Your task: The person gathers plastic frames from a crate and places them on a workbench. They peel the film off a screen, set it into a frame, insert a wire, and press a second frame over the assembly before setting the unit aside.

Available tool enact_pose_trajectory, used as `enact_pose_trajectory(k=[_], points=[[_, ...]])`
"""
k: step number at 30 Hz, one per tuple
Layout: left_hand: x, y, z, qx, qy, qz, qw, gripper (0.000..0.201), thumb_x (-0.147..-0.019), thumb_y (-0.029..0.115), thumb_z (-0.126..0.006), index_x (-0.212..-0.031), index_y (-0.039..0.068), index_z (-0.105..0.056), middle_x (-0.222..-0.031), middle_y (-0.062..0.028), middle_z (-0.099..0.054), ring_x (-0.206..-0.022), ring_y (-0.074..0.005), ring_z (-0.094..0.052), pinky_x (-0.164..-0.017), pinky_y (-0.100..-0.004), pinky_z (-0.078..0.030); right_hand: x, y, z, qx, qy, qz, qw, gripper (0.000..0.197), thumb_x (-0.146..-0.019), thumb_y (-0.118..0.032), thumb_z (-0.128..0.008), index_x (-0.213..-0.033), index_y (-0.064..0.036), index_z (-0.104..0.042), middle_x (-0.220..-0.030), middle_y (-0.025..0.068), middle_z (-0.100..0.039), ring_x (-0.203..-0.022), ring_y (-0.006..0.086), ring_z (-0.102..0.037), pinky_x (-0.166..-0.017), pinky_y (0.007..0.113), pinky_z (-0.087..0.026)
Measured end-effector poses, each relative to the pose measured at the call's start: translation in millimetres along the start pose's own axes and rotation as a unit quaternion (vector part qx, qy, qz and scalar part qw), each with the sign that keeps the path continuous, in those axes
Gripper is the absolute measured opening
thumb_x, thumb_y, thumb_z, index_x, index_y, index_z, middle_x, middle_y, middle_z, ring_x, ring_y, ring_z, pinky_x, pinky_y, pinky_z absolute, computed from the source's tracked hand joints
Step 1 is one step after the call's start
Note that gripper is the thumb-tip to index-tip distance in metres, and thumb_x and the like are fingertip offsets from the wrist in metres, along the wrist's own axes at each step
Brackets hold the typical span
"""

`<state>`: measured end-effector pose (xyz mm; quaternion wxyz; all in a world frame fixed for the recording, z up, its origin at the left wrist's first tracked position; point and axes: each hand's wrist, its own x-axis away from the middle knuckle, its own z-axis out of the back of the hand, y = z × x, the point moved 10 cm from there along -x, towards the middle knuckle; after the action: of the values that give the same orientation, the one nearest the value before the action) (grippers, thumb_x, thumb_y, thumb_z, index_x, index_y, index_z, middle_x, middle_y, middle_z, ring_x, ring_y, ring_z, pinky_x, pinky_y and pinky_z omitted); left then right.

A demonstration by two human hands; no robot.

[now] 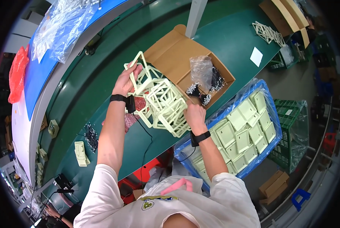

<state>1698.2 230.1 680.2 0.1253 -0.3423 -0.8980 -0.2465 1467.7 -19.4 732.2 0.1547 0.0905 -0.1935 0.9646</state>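
A heap of pale green open plastic frames (164,102) lies tangled in front of me on the green table. My left hand (125,80) is closed around the edge of one plastic frame (139,68) at the heap's upper left, tilting it up. At the right edge of the heap, my right hand (195,115) is closed beside the near corner of an open cardboard box (169,53). Its fingertips are hidden, so I cannot make out what they hold. Inside the box lie black cables with white ends (217,79) and a clear plastic bag (201,70).
On my right stands a blue-lined crate (275,117) full of pale green plastic trays (236,117), with a green crate (291,133) beyond. Pink bubble wrap (129,121) sits under the heap. Left on the table are black cables (90,137) and a pale green part (80,154).
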Motion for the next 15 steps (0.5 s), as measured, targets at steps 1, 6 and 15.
enact_pose_trajectory(k=[1, 6, 15], points=[[0.3, -3.2, 1.3, 0.001, 0.000, -0.001, 1.000, 0.026, -0.099, 0.000, -0.061, -0.125, -0.003, -0.058, -0.110, -0.0181, -0.065, -0.102, -0.0298, -0.070, -0.088, -0.0380, -0.065, 0.9, -3.7, -0.9, -0.002, -0.005, 0.009, 1.000, 0.021, -0.082, -0.015, -0.069, -0.101, -0.0059, -0.065, -0.078, 0.0239, -0.070, -0.076, 0.0429, -0.071, -0.069, 0.052, -0.056], [5.8, -16.9, 51.2, -0.179, 0.207, -0.043, 0.961, 0.026, -0.096, 0.001, -0.065, -0.120, -0.006, -0.059, -0.103, -0.0178, -0.068, -0.089, -0.0268, -0.072, -0.073, -0.0348, -0.066, 16.2, 11.8, -3.8, 0.002, -0.011, -0.008, 1.000, 0.021, -0.082, -0.016, -0.069, -0.100, -0.0059, -0.064, -0.077, 0.0231, -0.070, -0.076, 0.0423, -0.071, -0.069, 0.052, -0.056], [11.6, -6.9, 58.1, -0.562, 0.303, 0.134, 0.758, 0.023, -0.090, 0.016, -0.071, -0.090, -0.007, -0.066, -0.077, -0.0138, -0.069, -0.060, -0.0191, -0.066, -0.054, -0.0307, -0.058, 31.8, 32.1, -4.0, 0.025, 0.008, -0.039, 0.999, 0.018, -0.085, -0.018, -0.069, -0.095, -0.0047, -0.063, -0.079, 0.0202, -0.071, -0.072, 0.0396, -0.071, -0.064, 0.050, -0.055]])
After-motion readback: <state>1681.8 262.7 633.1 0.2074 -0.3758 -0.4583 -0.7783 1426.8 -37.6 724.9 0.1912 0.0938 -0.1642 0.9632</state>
